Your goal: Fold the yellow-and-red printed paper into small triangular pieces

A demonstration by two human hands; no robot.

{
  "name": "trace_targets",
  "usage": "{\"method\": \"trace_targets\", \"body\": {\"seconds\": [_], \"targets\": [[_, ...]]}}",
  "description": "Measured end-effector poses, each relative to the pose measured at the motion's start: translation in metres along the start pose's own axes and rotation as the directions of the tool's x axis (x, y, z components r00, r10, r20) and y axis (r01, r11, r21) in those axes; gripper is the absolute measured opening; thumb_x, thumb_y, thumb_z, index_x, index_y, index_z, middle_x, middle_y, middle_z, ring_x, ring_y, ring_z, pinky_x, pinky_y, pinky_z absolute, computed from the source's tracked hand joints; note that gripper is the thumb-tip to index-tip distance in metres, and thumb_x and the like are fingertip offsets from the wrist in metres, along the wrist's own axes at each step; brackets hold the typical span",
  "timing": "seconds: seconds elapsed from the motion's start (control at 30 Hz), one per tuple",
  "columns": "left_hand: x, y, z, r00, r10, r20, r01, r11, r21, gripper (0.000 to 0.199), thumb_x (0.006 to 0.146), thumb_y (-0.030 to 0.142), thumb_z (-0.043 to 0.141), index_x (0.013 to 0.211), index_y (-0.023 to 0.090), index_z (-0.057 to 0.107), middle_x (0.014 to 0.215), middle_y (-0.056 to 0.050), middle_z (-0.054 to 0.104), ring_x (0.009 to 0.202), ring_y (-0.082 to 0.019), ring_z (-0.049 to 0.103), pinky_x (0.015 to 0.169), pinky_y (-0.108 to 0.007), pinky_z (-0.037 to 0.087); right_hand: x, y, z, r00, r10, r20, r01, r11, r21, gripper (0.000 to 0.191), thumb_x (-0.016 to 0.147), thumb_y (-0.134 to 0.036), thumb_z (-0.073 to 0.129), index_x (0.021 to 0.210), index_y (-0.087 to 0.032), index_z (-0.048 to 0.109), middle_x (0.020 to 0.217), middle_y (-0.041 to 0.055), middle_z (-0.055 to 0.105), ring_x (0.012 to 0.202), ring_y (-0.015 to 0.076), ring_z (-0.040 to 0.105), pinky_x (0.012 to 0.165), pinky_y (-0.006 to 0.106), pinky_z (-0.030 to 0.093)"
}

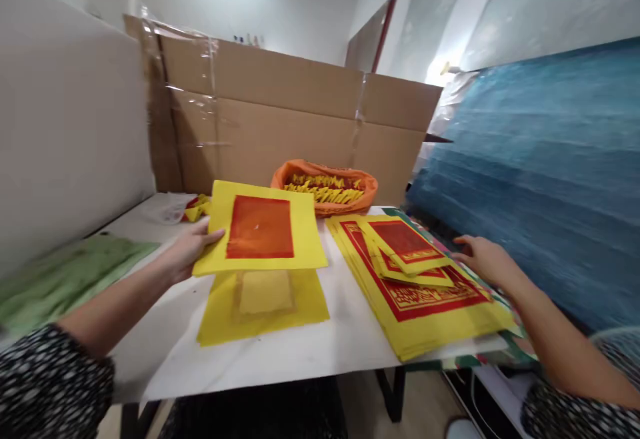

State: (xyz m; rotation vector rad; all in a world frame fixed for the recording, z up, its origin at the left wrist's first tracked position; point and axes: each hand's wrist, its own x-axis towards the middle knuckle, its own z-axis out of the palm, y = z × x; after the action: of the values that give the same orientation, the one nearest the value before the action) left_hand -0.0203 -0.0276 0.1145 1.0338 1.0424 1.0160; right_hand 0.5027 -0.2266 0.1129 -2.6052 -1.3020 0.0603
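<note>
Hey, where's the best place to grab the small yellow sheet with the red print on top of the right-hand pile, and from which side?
Probably pinch its right edge, coming from the right: the small yellow sheet is thin and lies on top of the pile, with that edge nearest the right hand.
</note>
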Motion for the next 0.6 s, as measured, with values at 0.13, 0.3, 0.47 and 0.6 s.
{"method": "trace_targets", "body": {"seconds": [0.13, 0.3, 0.47, 0.6], "targets": [[0.009, -0.011, 0.003, 0.989, 0.076, 0.127, -0.074, 0.997, -0.024, 0.033, 0.076, 0.014, 0.068, 0.109, 0.018, 0.063, 0.090, -0.007, 0.075, 0.071, -0.023, 0.073, 0.061, -0.031, 0.061, -0.031, -0.099, 0.030, 0.901, -0.358, 0.243, -0.042, 0.487, 0.872, 0.075, 0.091, -0.067, 0.038, 0.146, -0.017, 0.034, 0.094, 0.0149, 0.072, 0.051, 0.0142, 0.052, 0.045, 0.025, 0.041], [0.019, -0.016, 0.004, 0.865, 0.440, 0.243, -0.471, 0.877, 0.090, 0.044, 0.076, 0.042, 0.073, 0.111, 0.017, 0.067, 0.103, -0.008, 0.074, 0.091, -0.026, 0.070, 0.078, -0.035, 0.058, -0.048, -0.203, 0.059, 0.721, -0.608, 0.332, -0.312, 0.143, 0.939, 0.080, 0.087, -0.077, 0.013, 0.146, -0.024, 0.025, 0.118, 0.0161, 0.067, 0.082, 0.0197, 0.067, 0.056, 0.027, 0.052], [0.020, -0.020, -0.033, 0.651, 0.522, 0.551, -0.750, 0.554, 0.362, 0.032, 0.089, 0.047, 0.058, 0.101, 0.025, 0.076, 0.122, -0.008, 0.067, 0.135, -0.031, 0.042, 0.112, -0.054, 0.030, -0.043, -0.223, 0.086, 0.715, -0.649, 0.259, -0.171, 0.197, 0.965, 0.069, 0.087, -0.074, 0.035, 0.131, -0.023, 0.049, 0.122, 0.0106, 0.065, 0.107, 0.0240, 0.064, 0.084, 0.037, 0.054], [0.015, -0.050, -0.059, 0.679, 0.349, 0.646, -0.725, 0.458, 0.514, 0.032, 0.094, 0.044, 0.048, 0.111, 0.031, 0.072, 0.136, -0.006, 0.058, 0.142, -0.031, 0.030, 0.114, -0.060, 0.023, -0.055, -0.219, 0.127, 0.712, -0.631, 0.307, -0.090, 0.351, 0.932, 0.060, 0.076, -0.042, 0.070, 0.130, -0.026, 0.050, 0.124, 0.0055, 0.064, 0.106, 0.0238, 0.064, 0.092, 0.039, 0.051]]}}
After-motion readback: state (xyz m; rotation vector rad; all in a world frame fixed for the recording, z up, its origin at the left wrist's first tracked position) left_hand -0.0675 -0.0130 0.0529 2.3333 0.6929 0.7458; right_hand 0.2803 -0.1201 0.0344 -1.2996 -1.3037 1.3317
